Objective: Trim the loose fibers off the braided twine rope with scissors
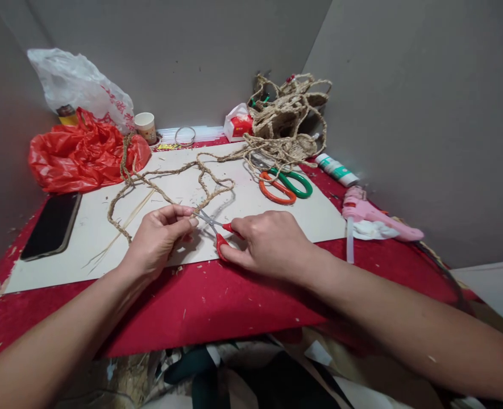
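Observation:
My left hand (pixel 159 233) pinches a braided straw cord (pixel 211 196) between thumb and fingers over the white board. My right hand (pixel 268 241) grips small red-handled scissors (pixel 221 241), with thumb and fingers in the loops. Their blades are parted and lie at the cord, close to my left fingertips. From there the cord winds back across the board in loose loops, toward the heap of braided straw (pixel 287 122) at the back right. Whether the blades touch the cord, I cannot tell.
Behind my right hand lie larger scissors with orange and green handles (pixel 279 190). A pink glue gun (pixel 373 216) and a white-green tube (pixel 337 169) are on the right. A phone (pixel 52 226) and red plastic bag (pixel 78 156) sit left; a paper cup (pixel 145 128) stands behind.

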The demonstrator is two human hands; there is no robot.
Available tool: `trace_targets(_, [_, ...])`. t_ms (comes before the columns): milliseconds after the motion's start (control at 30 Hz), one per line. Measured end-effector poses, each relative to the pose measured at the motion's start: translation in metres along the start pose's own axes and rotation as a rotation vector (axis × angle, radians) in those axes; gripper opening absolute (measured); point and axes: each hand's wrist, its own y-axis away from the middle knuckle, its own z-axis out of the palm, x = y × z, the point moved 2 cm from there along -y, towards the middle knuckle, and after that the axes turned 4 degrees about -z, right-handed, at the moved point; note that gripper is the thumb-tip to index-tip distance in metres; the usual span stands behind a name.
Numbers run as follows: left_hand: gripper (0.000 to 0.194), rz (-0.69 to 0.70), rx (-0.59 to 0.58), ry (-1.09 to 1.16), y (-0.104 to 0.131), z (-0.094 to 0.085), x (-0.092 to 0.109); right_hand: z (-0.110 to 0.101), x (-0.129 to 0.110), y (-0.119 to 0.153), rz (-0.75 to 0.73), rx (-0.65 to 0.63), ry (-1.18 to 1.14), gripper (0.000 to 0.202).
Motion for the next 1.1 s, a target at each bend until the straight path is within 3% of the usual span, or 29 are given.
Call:
trace_targets(333, [0.022,-0.024,-0.016,0.047,-0.0053,-0.0024,-0.0027,0.0048,0.0052,-0.0030,-0.009,-0.125,-0.141,0.037])
trace_targets(633, [0.021,-0.037,-0.010,0.085,-0.0074,-0.0032,-0.0024,0.0049,0.0077,-0.0042,0.001,-0.144,-0.177,0.037])
trace_targets(900, [0.024,-0.015,0.016,0.056,-0.0055,-0.0022,-0.0006,0.0032,0.0072,-0.0056,0.038,-0.047,-0.174,0.035])
trace_targets(1100, [0.028,-0.020,0.014,0.033,-0.0059,-0.0019,-0.0044,0.0074,0.0071,-0.0061,0.016,-0.098,-0.138,0.035])
